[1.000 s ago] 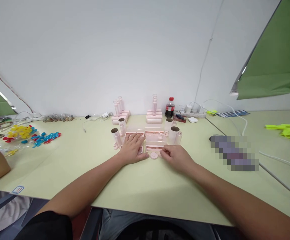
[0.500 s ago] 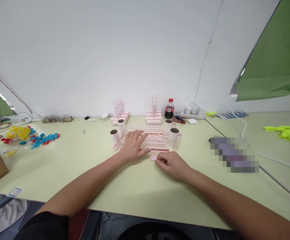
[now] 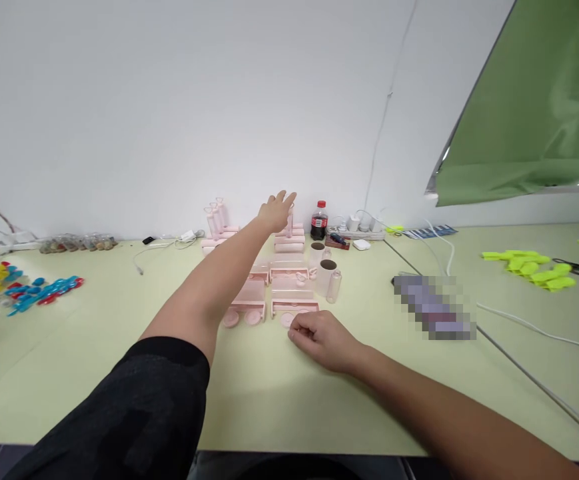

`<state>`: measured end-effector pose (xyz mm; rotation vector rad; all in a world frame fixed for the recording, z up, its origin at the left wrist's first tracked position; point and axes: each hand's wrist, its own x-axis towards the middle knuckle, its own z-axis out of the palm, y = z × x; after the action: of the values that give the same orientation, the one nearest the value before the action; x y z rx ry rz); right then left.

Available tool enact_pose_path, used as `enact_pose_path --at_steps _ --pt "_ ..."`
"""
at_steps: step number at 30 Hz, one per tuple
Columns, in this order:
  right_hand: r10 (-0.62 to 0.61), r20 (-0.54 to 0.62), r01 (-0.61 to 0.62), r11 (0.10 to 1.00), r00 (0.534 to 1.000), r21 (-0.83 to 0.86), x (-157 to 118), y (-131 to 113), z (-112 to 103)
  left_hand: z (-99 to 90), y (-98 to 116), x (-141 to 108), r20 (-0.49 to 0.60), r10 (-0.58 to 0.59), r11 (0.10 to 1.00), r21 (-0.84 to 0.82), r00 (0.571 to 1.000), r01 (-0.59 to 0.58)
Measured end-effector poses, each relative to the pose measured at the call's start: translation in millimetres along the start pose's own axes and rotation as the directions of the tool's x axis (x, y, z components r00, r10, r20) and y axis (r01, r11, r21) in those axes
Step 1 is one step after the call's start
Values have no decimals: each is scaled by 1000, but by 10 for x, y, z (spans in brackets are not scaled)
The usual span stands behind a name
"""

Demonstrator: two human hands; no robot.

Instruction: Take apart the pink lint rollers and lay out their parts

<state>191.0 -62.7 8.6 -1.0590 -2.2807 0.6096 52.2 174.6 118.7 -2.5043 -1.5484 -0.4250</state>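
Observation:
My left hand (image 3: 278,213) reaches to the back, fingers apart, over slim pink tubes with loop tops (image 3: 290,225); whether it touches them I cannot tell. Those tubes stand by stacked pink cylinders (image 3: 290,244). My right hand (image 3: 323,339) rests on the table with curled fingers, beside a flat pink disc (image 3: 288,320). Nothing shows in its fingers. Pink trough-shaped housings (image 3: 294,305) lie in rows between the hands, partly behind my left forearm. Two more pink discs (image 3: 252,318) lie in front of them.
White rolls with brown cores (image 3: 326,280) and a clear pink tube (image 3: 334,287) stand on the right. A cola bottle (image 3: 319,221) and a power strip (image 3: 364,233) are by the wall. Blue toy pieces (image 3: 49,293) lie left, yellow-green pieces (image 3: 534,267) right.
My left hand has gone from above the pink housings up and back to the standing pink tubes. The right hand stays by the disc. The view has turned slightly right.

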Motion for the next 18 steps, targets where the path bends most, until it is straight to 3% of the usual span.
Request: enact_pose_path --at_steps 6,11,15,18 --pt "-33 -63 34 999 997 12 -4 22 -13 -11 -6 133 32 16 1000 16 999 -16" --pt "-13 -132 21 998 991 60 5 13 -60 -241 -28 15 8 17 999 30 1000 -17" --pt "100 -249 -65 987 963 144 17 23 -111 -673 -95 -198 -184 37 999 -19 982 -41" --pt "241 -431 -124 951 870 282 58 99 -211 -1042 -139 -540 -440 43 965 -214 897 -152"
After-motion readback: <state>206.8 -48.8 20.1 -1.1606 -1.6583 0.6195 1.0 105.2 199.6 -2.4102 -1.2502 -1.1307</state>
